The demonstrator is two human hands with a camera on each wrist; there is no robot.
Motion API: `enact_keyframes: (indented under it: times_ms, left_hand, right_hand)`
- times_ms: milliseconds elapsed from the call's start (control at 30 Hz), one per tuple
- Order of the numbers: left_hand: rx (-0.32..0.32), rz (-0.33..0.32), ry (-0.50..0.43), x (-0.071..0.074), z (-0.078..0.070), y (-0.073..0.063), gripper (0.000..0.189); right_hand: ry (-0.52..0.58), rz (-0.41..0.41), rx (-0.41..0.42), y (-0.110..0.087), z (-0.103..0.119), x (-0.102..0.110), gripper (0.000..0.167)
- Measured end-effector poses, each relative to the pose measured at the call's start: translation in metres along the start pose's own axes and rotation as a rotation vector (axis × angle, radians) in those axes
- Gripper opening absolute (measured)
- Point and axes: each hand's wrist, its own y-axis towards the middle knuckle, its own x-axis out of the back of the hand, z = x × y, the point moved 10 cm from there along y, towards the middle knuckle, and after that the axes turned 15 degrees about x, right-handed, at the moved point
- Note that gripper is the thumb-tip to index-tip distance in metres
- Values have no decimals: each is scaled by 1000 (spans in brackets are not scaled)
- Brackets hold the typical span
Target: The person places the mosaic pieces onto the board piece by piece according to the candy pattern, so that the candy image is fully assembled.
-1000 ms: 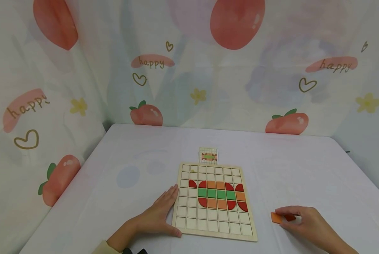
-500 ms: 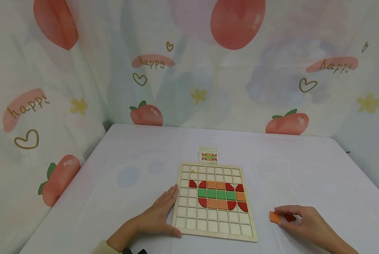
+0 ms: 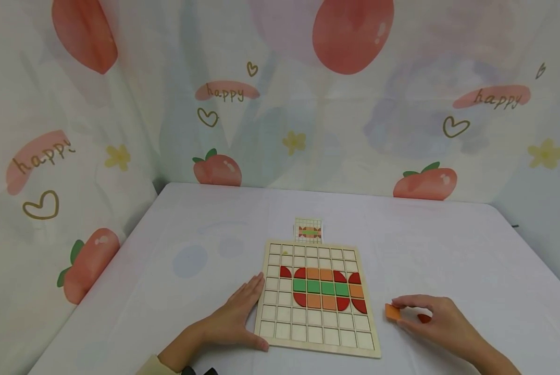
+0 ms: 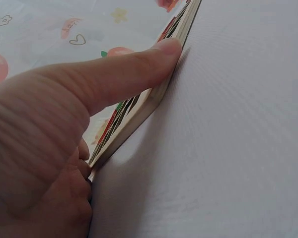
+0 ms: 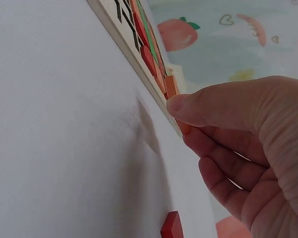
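Observation:
A wooden grid board (image 3: 299, 333) lies on the table, with red curved tiles, orange tiles (image 3: 313, 301) and a row of green tiles (image 3: 313, 286) in its cells. My left hand (image 3: 230, 320) rests along the board's left side, fingers straight, the thumb against its front corner edge, as the left wrist view also shows. Right of the board, my right hand (image 3: 441, 323) pinches an orange square tile (image 3: 392, 312) between thumb and fingertips, held above the table. Below that hand a red tile (image 5: 173, 225) lies on the cloth, partly covered by the hand in the head view.
Behind the board a small pattern card (image 3: 309, 224) lies flat, showing a similar coloured design. White cloth (image 3: 204, 208) covers the table. Printed curtains (image 3: 336, 114) with fruit and lettering close off the back and left side.
My right hand has lifted the orange tile and moved it left toward the board, leaving the red tile behind. The left hand and the board stay in place.

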Motion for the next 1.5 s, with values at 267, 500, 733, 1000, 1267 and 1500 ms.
enact_keyframes:
  times_ms: [267,500,733,1000,1267,1500]
  left_hand:
    - [-6,3,-5,1,-1,-1,124]
    - [4,4,0,0,0,-1,124]
    - [14,5,-5,1,-1,-2,124]
    - [16,12,-14,1,-2,-1,124]
    - [11,7,-7,0,-1,-1,124]
    - [9,4,0,0,1,0,125]
  right_hand:
    - [19,-34,134,17,16,-3,32]
    - [39,-24,159,31,23,-9,32]
    - [43,-42,196,45,32,-15,32]
    - [51,18,171,58,37,-24,30]
    - [90,-11,245,71,44,-30,29]
    - [97,21,243,80,46,-41,29]
